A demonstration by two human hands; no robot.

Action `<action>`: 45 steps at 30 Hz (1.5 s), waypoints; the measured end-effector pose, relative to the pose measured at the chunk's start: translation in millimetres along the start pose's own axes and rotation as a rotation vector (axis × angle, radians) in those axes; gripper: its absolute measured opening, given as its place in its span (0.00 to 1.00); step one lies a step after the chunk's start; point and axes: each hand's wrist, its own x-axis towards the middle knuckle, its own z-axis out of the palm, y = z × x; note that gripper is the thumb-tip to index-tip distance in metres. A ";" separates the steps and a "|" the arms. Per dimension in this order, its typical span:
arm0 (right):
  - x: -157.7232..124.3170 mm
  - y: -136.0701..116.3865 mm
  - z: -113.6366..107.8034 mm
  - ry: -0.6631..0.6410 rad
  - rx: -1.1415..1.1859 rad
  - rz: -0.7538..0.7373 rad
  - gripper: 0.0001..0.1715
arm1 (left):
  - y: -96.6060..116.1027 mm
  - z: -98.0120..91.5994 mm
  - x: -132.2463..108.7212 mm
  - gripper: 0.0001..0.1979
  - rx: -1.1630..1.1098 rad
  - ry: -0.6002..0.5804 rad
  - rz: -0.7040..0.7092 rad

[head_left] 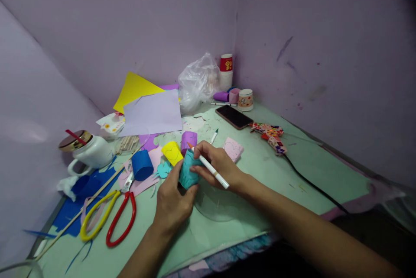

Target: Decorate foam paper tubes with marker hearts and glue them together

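My left hand [171, 202] is wrapped round a small teal paper-covered cup [188, 173], holding it on its side just above the green table [260, 174]. My right hand [217, 163] pinches a white pen [211, 169], its tip resting against the top of the teal cup. Close behind the cup lie a yellow cup [172, 152] with a heart outline, a purple cup [189, 139] and a blue cup [142, 164].
Red and yellow scissors [110, 217] lie at the left front. A white jar [86, 150], coloured paper sheets [151, 111], a plastic bag [198, 81], stacked cups [226, 70], a phone [234, 116] and a decorated glue gun [271, 136] with a black cable ring the work area.
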 end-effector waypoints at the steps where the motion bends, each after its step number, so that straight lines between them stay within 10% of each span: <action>1: -0.5 -0.7 0.9 0.009 0.003 -0.002 0.11 | 0.2 0.1 -0.4 0.28 -0.003 -0.009 0.009; 10: 9.1 0.4 -9.9 0.322 0.351 0.025 0.13 | 2.4 -8.9 10.7 0.23 -0.508 -0.198 -0.326; 21: 8.9 2.4 -6.5 0.164 0.303 -0.001 0.10 | 8.3 -14.0 8.8 0.16 -0.760 -0.467 -0.505; 36: 4.6 0.5 -9.2 0.086 0.237 -0.085 0.12 | 1.2 -13.9 11.5 0.19 -0.750 -0.480 -0.457; 45: 6.6 -2.6 -10.0 0.269 0.413 0.031 0.13 | -1.1 -19.4 15.6 0.16 -0.985 -0.403 -0.571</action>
